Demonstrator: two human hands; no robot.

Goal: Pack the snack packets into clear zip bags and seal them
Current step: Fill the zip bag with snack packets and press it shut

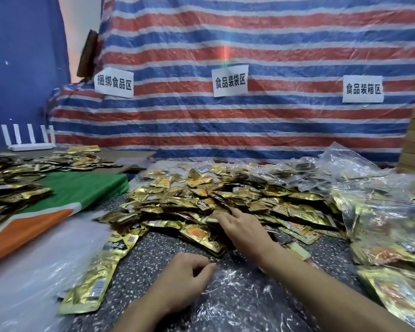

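1. Snack packets (213, 200): a wide, loose gold heap on the speckled table (153, 255), mid-frame and just beyond both hands. The foil packets overlap, so pulling one from low down could drag its neighbours off the near edge.
2. Filled bags (381, 212): they crowd the right side and touch the heap. A sweeping arm could push loose packets in among them.
3. Clear zip bag (237, 298): it lies crumpled on the table close to the body, partly under the right forearm, and seems empty. I cannot tell where its mouth is. The limp film may fold shut as packets arrive.
4. Right hand (242, 230): the fingers are stretched onto the heap and touch packets, but plainly grasp none.
5. Left hand (185, 271): the fingers are curled, apparently pinching the bag's left edge. A weak pinch on such thin film could slip.
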